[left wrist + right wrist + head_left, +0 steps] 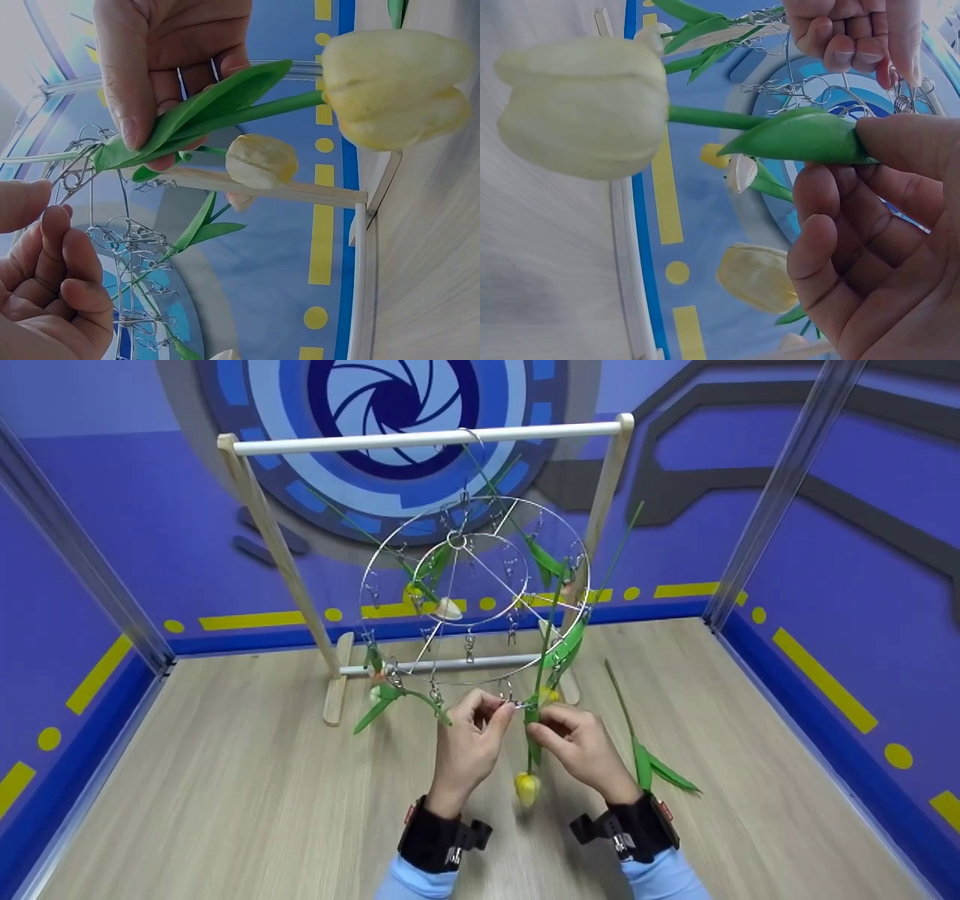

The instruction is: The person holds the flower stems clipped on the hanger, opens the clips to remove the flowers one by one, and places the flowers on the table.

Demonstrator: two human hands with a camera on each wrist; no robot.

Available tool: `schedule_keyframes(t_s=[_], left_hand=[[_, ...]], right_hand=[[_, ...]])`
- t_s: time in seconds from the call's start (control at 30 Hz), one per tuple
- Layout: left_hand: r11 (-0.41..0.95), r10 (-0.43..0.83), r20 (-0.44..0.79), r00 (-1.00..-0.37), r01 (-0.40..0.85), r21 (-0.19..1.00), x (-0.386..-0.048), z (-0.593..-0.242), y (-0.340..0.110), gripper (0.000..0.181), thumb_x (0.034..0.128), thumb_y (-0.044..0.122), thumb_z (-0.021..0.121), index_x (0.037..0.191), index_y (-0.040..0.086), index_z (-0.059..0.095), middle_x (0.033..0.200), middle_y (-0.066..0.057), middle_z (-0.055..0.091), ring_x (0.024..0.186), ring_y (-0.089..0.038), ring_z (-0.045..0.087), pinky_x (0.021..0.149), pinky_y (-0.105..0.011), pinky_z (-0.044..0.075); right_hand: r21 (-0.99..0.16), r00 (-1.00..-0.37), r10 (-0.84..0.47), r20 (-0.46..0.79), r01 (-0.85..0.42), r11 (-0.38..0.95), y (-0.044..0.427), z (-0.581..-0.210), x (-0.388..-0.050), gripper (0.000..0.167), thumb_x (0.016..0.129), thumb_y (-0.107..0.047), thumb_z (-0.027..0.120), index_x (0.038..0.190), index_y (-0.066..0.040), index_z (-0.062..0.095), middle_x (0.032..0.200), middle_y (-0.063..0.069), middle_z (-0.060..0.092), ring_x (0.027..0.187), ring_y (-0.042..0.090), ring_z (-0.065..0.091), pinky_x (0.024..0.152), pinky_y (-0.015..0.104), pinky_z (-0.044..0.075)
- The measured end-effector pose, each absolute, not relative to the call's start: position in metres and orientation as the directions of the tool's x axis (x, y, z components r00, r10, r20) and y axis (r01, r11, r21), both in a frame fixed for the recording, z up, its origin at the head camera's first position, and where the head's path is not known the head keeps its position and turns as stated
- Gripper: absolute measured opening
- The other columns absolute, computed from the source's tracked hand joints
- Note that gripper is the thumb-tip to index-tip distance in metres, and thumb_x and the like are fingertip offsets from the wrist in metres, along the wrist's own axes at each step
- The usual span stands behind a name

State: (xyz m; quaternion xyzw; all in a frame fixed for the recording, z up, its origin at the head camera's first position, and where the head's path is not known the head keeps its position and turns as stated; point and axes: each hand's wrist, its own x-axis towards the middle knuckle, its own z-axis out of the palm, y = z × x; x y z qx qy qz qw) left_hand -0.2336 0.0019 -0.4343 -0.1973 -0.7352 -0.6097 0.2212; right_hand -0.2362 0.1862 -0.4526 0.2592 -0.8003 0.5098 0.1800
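Observation:
In the head view, my left hand [466, 754] is at the front rim of a round wire hanger [589, 577]. Thumb and forefinger pinch a metal wire clip [73, 180], clearest in the left wrist view. Beside it, my right hand [589, 746] pinches the green stem and leaf of an artificial tulip [527, 789]. This pale yellow tulip hangs head down, its stem passing at the clip's jaws. Whether the clip grips the stem I cannot tell. Other tulips hang from the hanger, including a white one [448, 609] at the back and a drooping one [386, 692] at the left.
The hanger hooks over the white bar [360, 442] of a wooden stand [281, 555]. Several bare clips [470, 647] dangle from its rings. A loose tulip stem [637, 750] with leaves lies on the table [247, 780], right of my right hand. Patterned panels enclose the table.

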Motion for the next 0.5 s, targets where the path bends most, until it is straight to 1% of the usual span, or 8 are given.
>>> schedule_keyframes(t_s=[0.13,0.3,0.5], left_hand=[[0.179,0.022,0.577,-0.816,0.571,0.801,-0.2331,-0.4339,0.0016,0.011,0.0951,0.011,0.074,0.087,0.005,0.069,0.074,-0.002,0.064,0.064,-0.004,0.047,0.057,-0.018,0.037],[0.165,0.020,0.597,-0.802,0.591,0.789,-0.2341,-0.4350,0.0013,0.011,0.0942,0.007,0.074,0.085,0.004,0.069,0.071,-0.003,0.064,0.061,-0.004,0.045,0.056,-0.018,0.035],[0.166,0.017,0.590,-0.807,0.584,0.795,-0.2344,-0.4349,0.0012,0.011,0.0941,0.008,0.075,0.086,0.004,0.069,0.071,-0.003,0.065,0.061,-0.004,0.046,0.056,-0.019,0.035]], right_hand=[[-0.737,-0.812,-0.232,0.536,-0.584,0.340,0.1872,-0.4526,-0.2363,0.005,0.096,-0.002,0.071,0.096,-0.004,0.075,0.085,0.003,0.069,0.072,0.004,0.056,0.063,0.021,0.049],[-0.764,-0.839,-0.218,0.498,-0.544,0.347,0.1884,-0.4521,-0.2356,0.005,0.096,-0.002,0.071,0.097,-0.004,0.075,0.086,0.003,0.069,0.074,0.005,0.057,0.065,0.021,0.049],[-0.762,-0.839,-0.218,0.499,-0.544,0.352,0.1899,-0.4509,-0.2361,0.005,0.096,-0.002,0.071,0.096,-0.004,0.075,0.085,0.002,0.068,0.072,0.005,0.056,0.064,0.022,0.048]])
